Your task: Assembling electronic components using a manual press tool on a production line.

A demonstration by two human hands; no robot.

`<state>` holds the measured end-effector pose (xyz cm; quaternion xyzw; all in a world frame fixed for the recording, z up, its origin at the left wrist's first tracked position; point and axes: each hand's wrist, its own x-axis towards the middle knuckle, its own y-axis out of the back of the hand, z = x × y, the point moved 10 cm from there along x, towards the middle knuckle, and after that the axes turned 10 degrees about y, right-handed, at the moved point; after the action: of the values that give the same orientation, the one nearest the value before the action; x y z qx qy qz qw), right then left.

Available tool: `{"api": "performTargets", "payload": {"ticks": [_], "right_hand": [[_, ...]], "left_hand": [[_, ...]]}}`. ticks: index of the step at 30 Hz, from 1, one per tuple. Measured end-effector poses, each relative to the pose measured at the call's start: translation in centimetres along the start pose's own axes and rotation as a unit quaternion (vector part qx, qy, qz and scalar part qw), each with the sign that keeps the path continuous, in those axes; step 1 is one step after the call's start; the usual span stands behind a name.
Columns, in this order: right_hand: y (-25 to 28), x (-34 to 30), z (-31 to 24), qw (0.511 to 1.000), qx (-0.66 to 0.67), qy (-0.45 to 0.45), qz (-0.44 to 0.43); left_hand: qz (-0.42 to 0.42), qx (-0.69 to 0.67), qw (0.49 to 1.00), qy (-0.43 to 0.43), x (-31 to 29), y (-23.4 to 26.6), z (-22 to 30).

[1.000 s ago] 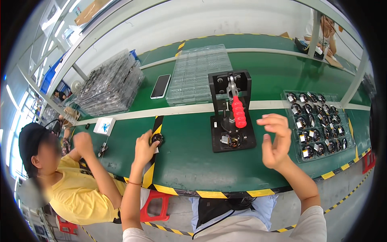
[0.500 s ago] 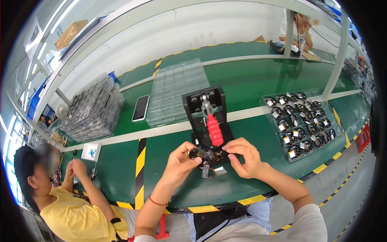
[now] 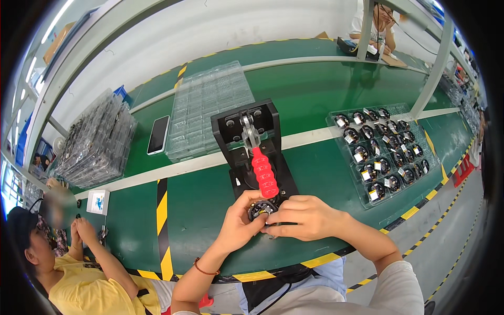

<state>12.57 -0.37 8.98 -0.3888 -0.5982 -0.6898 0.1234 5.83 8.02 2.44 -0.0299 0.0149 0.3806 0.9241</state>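
head view, from above: small round blk part w/ wiring, held just below the red handle of a clamp, nr the table's front edge; can't tell if it touches the base behind it.

hands are together at the part. left hand is closed on it, thumb in front & fingers curled round the left side; red cord on that wrist. right hand has its fingertips at the part's right side; can't tell if they pinch it or only touch.

blk jig stands upright right behind the hands, handle slanting down twd them.

right of jig: clear tray w/ rows of similar round parts, many w/ white labels.

behind jig, to the left: flat clear trays, phone lying beside them, then a tall stack of filled-looking clear trays.

left on the green table: blk/yellow tape, small white box, & a co-worker in yellow top, hands raised together.

far right, back: another person in white, seated at the bench, hand nr face.
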Motion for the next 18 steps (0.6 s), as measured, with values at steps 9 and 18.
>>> {"api": "performTargets", "payload": {"ticks": [9, 18], "right_hand": [[-0.4, -3.2, 3.8, 0.920, 0.152, -0.305, 0.193], [-0.1, -2.5, 2.8, 0.945, 0.117, -0.245, 0.180]], "left_hand": [[0.018, 0.014, 0.999, -0.045, -0.9, -0.2, -0.5], [-0.062, 0.024, 0.997, -0.029, -0.5, -0.9, 0.0]]}}
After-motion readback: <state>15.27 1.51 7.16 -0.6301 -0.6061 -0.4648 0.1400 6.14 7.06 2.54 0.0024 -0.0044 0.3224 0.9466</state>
